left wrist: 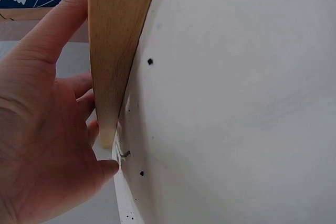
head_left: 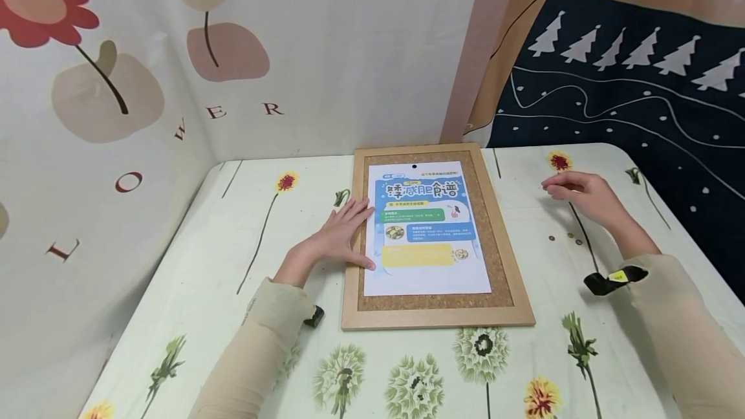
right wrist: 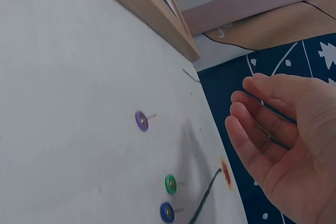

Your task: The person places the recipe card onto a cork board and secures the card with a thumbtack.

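Note:
A cork board (head_left: pixel 502 257) with a wooden frame lies on the table, a printed sheet (head_left: pixel 427 280) with blue, green and yellow blocks on top of it. One dark pushpin (head_left: pixel 414 166) sits at the sheet's top edge. My left hand (head_left: pixel 337 238) rests on the board's left side, fingers spread, thumb near the sheet's edge. Right of the board, my right hand (head_left: pixel 588 196) hovers with loosely bent fingers; thumb and index tips come close, and nothing shows between them. Below it on the table lie a purple pushpin (right wrist: pixel 142 120), a green pushpin (right wrist: pixel 170 184) and a blue pushpin (right wrist: pixel 167 212).
The tablecloth (head_left: pixel 262 341) has printed flowers and dandelions. Behind the table hangs a white flower-print curtain (head_left: pixel 349 50); a dark cloth (head_left: pixel 582 108) with white trees hangs at the right. Black wrist straps (head_left: pixel 605 283) show at the sleeves.

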A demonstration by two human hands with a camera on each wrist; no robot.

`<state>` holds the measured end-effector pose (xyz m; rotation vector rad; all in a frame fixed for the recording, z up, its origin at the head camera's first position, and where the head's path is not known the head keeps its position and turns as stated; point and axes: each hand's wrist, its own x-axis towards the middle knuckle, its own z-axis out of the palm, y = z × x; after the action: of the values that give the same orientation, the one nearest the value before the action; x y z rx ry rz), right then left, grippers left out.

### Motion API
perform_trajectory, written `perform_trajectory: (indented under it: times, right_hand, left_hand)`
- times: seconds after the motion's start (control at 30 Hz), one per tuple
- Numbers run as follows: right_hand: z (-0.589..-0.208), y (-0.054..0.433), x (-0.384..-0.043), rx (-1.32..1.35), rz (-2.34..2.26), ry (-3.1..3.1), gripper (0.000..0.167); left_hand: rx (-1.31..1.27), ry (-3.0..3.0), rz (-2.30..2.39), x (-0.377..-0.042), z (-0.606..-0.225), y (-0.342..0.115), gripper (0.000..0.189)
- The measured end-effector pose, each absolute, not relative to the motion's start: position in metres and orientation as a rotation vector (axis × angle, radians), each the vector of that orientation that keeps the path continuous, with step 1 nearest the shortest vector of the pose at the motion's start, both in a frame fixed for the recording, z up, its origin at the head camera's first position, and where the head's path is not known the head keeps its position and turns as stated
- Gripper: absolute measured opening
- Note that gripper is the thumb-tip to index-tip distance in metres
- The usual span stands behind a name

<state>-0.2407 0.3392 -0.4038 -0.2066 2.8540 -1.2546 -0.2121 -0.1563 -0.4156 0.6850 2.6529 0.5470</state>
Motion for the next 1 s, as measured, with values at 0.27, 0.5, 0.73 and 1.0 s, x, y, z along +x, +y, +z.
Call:
perform_trajectory:
  times: [0.27,0.5,0.73,1.0]
  right_hand:
    - [-0.408,0.349,-0.232,-0.19,-1.249,2.88,0.044]
    - [-0.411,0.358,-0.225,-0.202,-1.255,2.877,0.041]
    - [-0.415,0.365,-0.219,-0.188,-1.254,2.852,0.039]
    - [-0.419,0.371,-0.211,-0.199,-1.269,2.868,0.038]
  left_hand:
    - [0.693,2.647,0.566,-0.213,-0.418,-0.157,0.118]
    - [0.693,2.65,0.566,-0.214,-0.419,-0.157,0.118]
    - [0.69,2.647,0.572,-0.214,-0.419,-0.157,0.118]
    - [0.692,2.644,0.578,-0.214,-0.42,-0.157,0.119]
